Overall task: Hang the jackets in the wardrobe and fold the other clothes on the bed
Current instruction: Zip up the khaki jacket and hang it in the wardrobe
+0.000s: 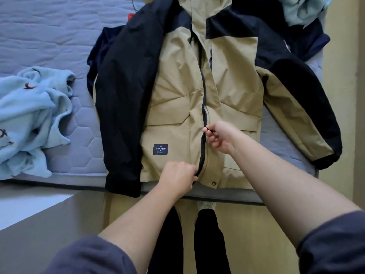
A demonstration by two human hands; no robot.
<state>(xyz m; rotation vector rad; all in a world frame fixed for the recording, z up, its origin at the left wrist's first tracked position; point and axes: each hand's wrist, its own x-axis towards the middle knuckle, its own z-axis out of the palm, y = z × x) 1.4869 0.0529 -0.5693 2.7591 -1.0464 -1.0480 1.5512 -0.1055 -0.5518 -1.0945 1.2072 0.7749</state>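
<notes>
The tan-and-black jacket point(177, 99) lies face up on the bed point(49, 42), running top to bottom through the frame's centre, collar at top, hem at the bed's lower edge. Left hand point(177, 178) pinches the hem by the zipper point(203, 107); right hand point(219, 137) pinches the zipper pull.

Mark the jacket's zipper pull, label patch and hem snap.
zipper pull point(207, 130), head view, on its dark tab.
label patch point(160, 149), head view, centre of the black rectangle.
hem snap point(213, 183), head view, the round stud face.
</notes>
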